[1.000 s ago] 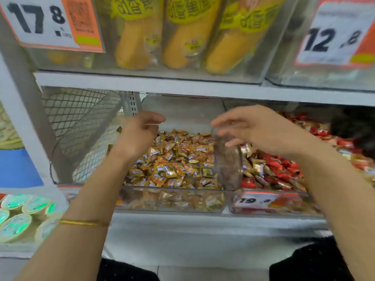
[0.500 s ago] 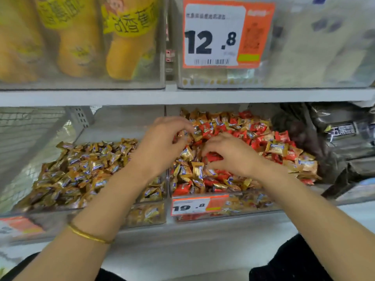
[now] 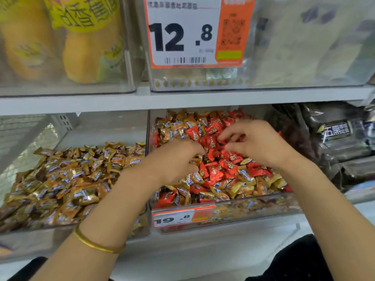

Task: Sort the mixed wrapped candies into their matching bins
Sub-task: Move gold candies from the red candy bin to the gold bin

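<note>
Head view. Half a second ago both hands had just reached the mixed bin (image 3: 253, 207), the one with the 19.8 price tag (image 3: 176, 219). A second ago they were at the neighbouring left bin (image 3: 50, 234).

The left hand (image 3: 174, 159) is now knuckles up with its fingers curled down into the pile. Its fingertips are buried, so I cannot tell whether it has hold of anything. The right hand (image 3: 257, 142) is further back over the red candies (image 3: 215, 171), thumb and forefinger bent toward each other. Wrappers blur there, so a pinch is possible but I cannot tell.

Gold candies (image 3: 243, 185) lie along the front and rear of the same bin, mixed with the red. The left bin appears to hold only gold-wrapped pieces (image 3: 77, 175).

Judgement: attention has shifted from the gold bin to picking through the mix. The separating is under way, and most of it is undone.
</note>
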### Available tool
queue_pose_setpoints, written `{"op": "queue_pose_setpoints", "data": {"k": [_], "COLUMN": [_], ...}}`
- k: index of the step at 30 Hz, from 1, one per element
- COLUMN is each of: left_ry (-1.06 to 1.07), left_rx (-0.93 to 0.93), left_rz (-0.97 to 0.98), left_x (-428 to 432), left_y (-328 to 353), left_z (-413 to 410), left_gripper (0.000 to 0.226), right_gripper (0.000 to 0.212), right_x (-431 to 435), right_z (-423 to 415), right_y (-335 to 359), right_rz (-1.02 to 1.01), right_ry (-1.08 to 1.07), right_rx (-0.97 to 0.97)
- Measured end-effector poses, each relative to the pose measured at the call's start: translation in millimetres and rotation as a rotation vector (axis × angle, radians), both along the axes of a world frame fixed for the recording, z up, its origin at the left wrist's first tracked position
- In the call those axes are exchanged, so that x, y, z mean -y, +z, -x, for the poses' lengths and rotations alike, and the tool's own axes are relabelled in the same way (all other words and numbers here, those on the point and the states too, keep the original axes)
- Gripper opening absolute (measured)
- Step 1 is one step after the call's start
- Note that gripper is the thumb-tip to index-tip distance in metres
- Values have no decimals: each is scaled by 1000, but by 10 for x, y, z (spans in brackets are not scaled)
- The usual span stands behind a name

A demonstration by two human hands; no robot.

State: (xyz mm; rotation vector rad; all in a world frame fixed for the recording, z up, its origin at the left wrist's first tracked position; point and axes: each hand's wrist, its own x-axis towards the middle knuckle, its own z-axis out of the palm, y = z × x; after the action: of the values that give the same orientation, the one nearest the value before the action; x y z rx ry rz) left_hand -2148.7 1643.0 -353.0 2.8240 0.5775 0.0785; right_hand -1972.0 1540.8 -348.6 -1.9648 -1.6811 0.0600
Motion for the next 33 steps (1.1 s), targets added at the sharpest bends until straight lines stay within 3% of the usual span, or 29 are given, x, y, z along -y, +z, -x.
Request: {"op": "queue_pose_setpoints", "data": {"k": [4,7,14,20,24,28,33], "left_ry": [50,106,71,60,43,37,29], "left_rx": [-125,-95,-114,-112,-139,-133,-108], "left_rz": [-55,-38,-48,-56,-84,-83,-65], "left_x": [48,6,-52,-43,-36,4,13], "left_y": [-84,-91,-148,-194,-233,-276,-282], "left_z": [-112,-114,-101,-71,-95,-125,-134], "left_gripper": [37,34,39,50,55,54,48], "right_gripper": [52,48,30,49,26,15,28], "right_x": [43,-30,-204,-167,-68,11,11], "right_z": [197,173,-196,-229,6,205,203], "right_y": [-185,-346,-284,-95,-51,-104,-218], "right_rz": [389,424,309,220,13,137,414], "right_ry": [131,146,-12,-99,-10,103,160], "right_rx": [303,376,295,199,82,-208,-48]}}
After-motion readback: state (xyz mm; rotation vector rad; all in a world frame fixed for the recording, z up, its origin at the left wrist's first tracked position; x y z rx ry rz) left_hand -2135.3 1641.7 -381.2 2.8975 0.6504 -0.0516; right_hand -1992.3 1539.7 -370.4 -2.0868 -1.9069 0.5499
